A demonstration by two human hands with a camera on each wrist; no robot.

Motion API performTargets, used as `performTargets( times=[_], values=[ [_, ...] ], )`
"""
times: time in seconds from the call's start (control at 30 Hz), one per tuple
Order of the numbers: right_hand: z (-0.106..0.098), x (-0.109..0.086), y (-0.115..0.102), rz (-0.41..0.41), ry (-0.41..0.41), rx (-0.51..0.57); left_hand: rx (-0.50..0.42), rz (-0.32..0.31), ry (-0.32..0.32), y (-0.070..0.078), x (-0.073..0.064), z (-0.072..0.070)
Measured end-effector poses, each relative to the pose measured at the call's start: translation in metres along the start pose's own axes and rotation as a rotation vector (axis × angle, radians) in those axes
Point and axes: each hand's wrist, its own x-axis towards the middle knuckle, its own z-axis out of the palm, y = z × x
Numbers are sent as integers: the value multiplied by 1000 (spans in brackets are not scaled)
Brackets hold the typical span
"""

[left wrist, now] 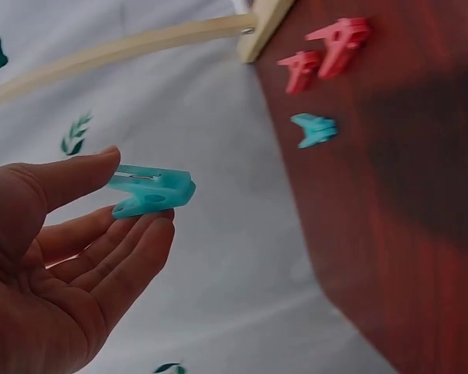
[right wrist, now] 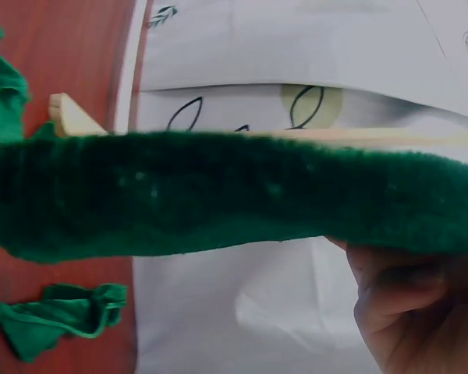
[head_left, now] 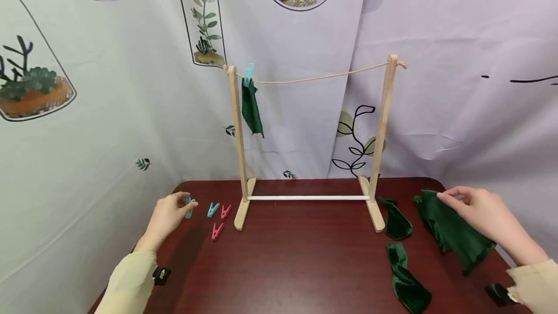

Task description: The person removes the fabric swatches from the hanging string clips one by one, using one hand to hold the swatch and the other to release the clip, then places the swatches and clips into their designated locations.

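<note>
My left hand (head_left: 167, 217) pinches a light-blue clothespin (left wrist: 154, 188) between thumb and fingers, just above the table's left side. At the right, my right hand (head_left: 490, 217) holds a green velvet cloth (head_left: 462, 236) by its upper edge, and the cloth slants down toward the wrist. This cloth (right wrist: 218, 195) covers much of the right wrist view and partly hides the hand. Another green cloth (head_left: 251, 108) hangs from the rope (head_left: 314, 79) near the left post, under a light-blue clothespin (head_left: 249, 74).
A wooden stand (head_left: 381, 130) carries the rope, with a white bar (head_left: 309, 198) low between its feet. Loose clothespins, one blue (head_left: 212, 210) and two red (head_left: 217, 231), lie left of it. Green cloth pieces (head_left: 409, 282) lie at the right. Patterned fabric (head_left: 283, 130) hangs behind.
</note>
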Motion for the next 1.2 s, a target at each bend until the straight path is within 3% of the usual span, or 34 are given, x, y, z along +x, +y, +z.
performTargets(
  times=[0.23,0.53,0.83,1.2],
  values=[
    [21,-13,13,35,-11,16,-31,-55,-65,-13,-8,16],
    [54,-21,29,93,-48,44,-47,-89,-83,-22,-13,32],
    [88,-31,46,89,-15,26,-60,-136,-109,-31,-15,49],
    [108,-36,67,154,-124,71,-57,-154,-114,-37,-11,63]
  ],
)
